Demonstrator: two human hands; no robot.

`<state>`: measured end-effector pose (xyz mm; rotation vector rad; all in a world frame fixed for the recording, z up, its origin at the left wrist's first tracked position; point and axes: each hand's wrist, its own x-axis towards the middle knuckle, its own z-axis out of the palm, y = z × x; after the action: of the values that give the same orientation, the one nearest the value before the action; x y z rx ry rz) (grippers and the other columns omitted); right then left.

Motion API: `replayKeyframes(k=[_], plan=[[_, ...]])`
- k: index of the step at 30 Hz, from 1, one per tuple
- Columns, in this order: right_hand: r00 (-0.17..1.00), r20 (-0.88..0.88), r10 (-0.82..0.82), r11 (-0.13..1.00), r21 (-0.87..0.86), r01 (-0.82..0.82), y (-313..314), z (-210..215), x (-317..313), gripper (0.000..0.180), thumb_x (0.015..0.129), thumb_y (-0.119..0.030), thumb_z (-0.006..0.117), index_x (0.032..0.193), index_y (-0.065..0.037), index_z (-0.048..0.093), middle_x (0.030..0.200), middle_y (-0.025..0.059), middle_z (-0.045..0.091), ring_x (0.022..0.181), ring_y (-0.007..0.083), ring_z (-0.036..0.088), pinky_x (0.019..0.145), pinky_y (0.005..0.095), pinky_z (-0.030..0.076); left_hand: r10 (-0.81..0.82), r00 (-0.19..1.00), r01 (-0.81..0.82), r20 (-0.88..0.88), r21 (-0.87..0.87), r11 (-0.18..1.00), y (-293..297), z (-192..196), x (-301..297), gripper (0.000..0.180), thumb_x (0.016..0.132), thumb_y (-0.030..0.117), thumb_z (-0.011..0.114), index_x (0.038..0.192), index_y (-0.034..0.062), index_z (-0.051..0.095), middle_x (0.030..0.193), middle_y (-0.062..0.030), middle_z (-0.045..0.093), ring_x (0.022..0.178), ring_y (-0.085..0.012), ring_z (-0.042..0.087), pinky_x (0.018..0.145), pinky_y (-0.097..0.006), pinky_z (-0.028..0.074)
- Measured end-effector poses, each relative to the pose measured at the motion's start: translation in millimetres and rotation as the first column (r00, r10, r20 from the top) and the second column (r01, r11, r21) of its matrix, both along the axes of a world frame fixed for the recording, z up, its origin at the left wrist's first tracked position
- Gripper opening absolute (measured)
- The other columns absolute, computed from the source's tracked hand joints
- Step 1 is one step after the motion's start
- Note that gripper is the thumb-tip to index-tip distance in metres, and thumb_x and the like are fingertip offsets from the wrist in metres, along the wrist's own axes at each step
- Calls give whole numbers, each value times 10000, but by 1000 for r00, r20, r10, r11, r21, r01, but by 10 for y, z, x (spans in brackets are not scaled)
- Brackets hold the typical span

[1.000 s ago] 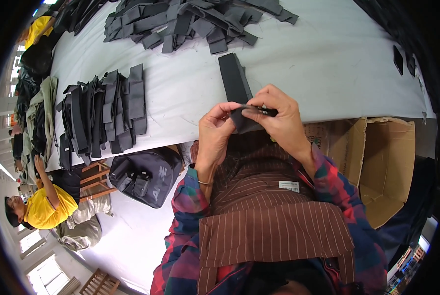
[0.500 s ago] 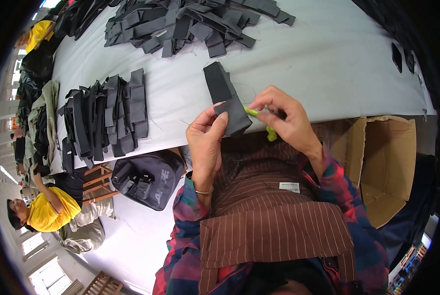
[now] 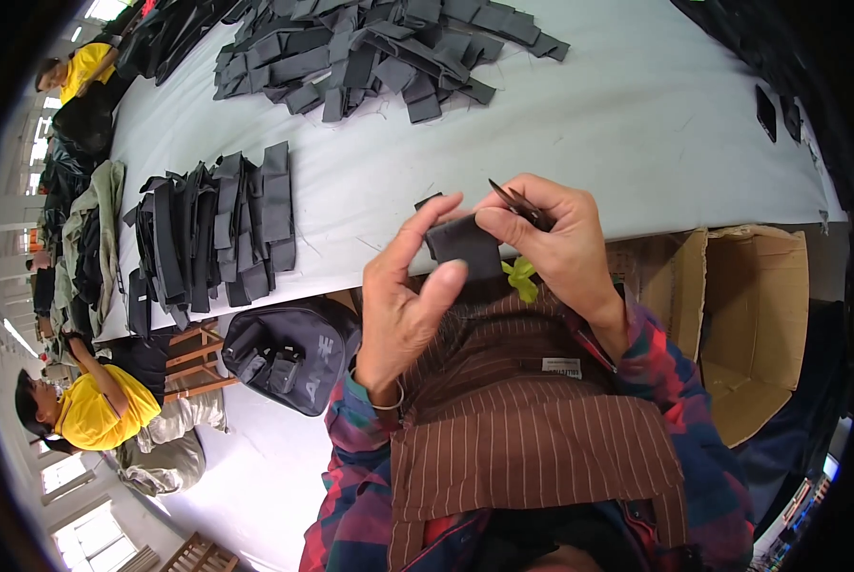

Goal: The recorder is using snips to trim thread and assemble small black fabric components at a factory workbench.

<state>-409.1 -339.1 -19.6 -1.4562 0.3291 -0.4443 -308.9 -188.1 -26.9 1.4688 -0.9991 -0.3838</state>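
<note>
A folded dark grey fabric strip [image 3: 467, 250] is up at the table's front edge, pinched at its top by my right hand [image 3: 568, 238]. Thread snips [image 3: 520, 202] are also tucked in that hand, with dark points sticking out to the upper left. Yellow-green ribbon or cord [image 3: 521, 277] dangles below the right fingers, beside the strip. My left hand [image 3: 400, 296] is open at the strip's left side, thumb and index finger apart. Whether its other fingers touch the strip from behind is hidden.
Dark strips lie in a loose pile [image 3: 350, 62] at the far side and in a row [image 3: 212, 229] on the left. A black bag [image 3: 298, 357] sits below the table edge, a cardboard box [image 3: 751, 334] to the right. People in yellow work at the left.
The strip has gone from held out by my left hand to folded and pinched by my right. The left thumb and fingers have spread apart. The snips' points now stick out above the right hand.
</note>
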Motion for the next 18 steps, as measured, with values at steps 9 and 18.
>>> replayKeyframes(k=[9, 18], plan=[[998, -24, 62, 998, 6, -62, -45, -78, 0, 126, 893, -94, 648, 945, 20, 652, 758, 12, 613, 684, 68, 539, 652, 222, 443, 164, 872, -119, -461, 127, 985, 25, -29, -104, 179, 949, 101, 574, 1040, -37, 643, 771, 64, 586, 675, 9, 456, 582, -152, 377], [994, 64, -86, 717, -689, 106, -148, -131, -26, 221, 775, -87, 714, 993, -79, 682, 822, 25, 641, 737, 169, 566, 663, 286, 403, 207, 821, -162, -533, 130, 978, 99, -218, -37, 208, 964, 103, 534, 1064, -48, 637, 877, -34, 668, 728, -48, 580, 658, -192, 473]])
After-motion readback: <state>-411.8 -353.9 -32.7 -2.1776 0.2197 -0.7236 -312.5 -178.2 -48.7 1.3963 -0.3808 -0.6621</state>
